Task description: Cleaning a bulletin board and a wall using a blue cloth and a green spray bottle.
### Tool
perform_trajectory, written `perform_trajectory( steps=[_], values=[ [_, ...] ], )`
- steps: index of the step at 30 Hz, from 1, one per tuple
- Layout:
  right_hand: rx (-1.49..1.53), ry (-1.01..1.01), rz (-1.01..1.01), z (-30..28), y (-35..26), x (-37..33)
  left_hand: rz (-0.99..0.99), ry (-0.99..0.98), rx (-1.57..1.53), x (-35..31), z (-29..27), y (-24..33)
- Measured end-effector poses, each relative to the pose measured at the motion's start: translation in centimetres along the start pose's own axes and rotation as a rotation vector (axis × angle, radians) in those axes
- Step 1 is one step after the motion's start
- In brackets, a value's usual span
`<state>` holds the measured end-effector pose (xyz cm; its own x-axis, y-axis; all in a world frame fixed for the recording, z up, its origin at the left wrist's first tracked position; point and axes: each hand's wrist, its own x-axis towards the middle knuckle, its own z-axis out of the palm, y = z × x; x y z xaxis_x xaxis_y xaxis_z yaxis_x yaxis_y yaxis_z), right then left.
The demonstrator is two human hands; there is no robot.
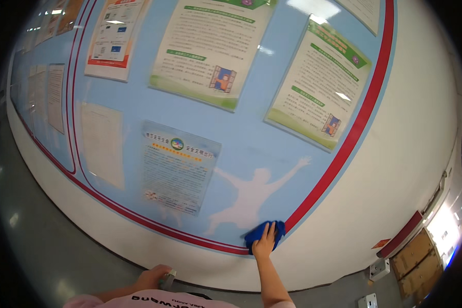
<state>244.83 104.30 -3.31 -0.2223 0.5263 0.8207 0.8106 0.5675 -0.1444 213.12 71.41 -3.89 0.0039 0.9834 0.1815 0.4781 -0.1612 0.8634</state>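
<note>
So, just the head view to go on here. A blue cloth (252, 239) is being pressed against the bottom right corner of a light blue notice board (241, 138), right where the red border (334, 169) makes its turn. Main worry, I'd guess: if the cloth gets bunched up, the corner could be skipped or only half covered. If too much sideways push is put on, the cloth could be slipped out from under the fingers and dropped. The lower poster (179, 174) isn't being touched, but its edge could be snagged if a wide sweep were made to the left.

As for pose, the right hand (263, 247) is laid over the cloth with the fingers pointed up the board and a bit spread; the forearm is brought up from the lower edge, looking nearly straight. Whether the cloth is also pinched by the thumb can't be told from this angle.

The left hand (153, 277) is held low, well apart from the board's corner, with its fingers closed around a small greyish, see-through object (168, 280). What that is can't be made out, and it could probably be knocked on the white wall (395, 149) if that arm were swung forward.
</note>
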Motion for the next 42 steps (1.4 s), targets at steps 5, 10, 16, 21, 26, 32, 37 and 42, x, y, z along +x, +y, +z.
perform_trajectory(
  steps=[5, 10, 16, 21, 26, 32, 37, 42],
  values=[
    [-0.033, -0.160, -0.328, -2.4, -6.3, 9.6, -0.099, 0.070, -0.074, -2.9, -0.8, 1.4],
    [-0.090, -0.094, -0.828, -7.3, -10.9, 21.0, -0.012, 0.228, -0.212, -4.5, -0.7, 1.0],
    [-0.299, 0.280, -1.085, -15.4, -19.4, 34.5, 0.030, 0.445, -0.285, -8.2, -0.7, -0.4],
    [-0.041, 0.890, -0.965, -26.8, -26.8, 46.0, -0.060, 0.528, -0.234, -10.4, -1.6, 0.1],
    [-0.003, 0.965, -0.749, -31.2, -28.0, 53.4, -0.149, 0.799, -0.341, -11.4, -1.3, 5.0],
    [-0.077, 0.878, -0.271, -26.5, -22.0, 65.5, -0.269, 0.865, -0.437, -11.4, -2.3, 4.5],
    [0.147, 0.865, -0.411, -18.7, -35.6, 61.7, -0.508, 1.054, -1.127, -10.9, -4.2, 5.2],
    [0.101, 0.670, -0.567, -15.9, -46.2, 62.6, -0.528, 1.221, -1.229, -10.1, -3.6, 4.1]
  ],
)
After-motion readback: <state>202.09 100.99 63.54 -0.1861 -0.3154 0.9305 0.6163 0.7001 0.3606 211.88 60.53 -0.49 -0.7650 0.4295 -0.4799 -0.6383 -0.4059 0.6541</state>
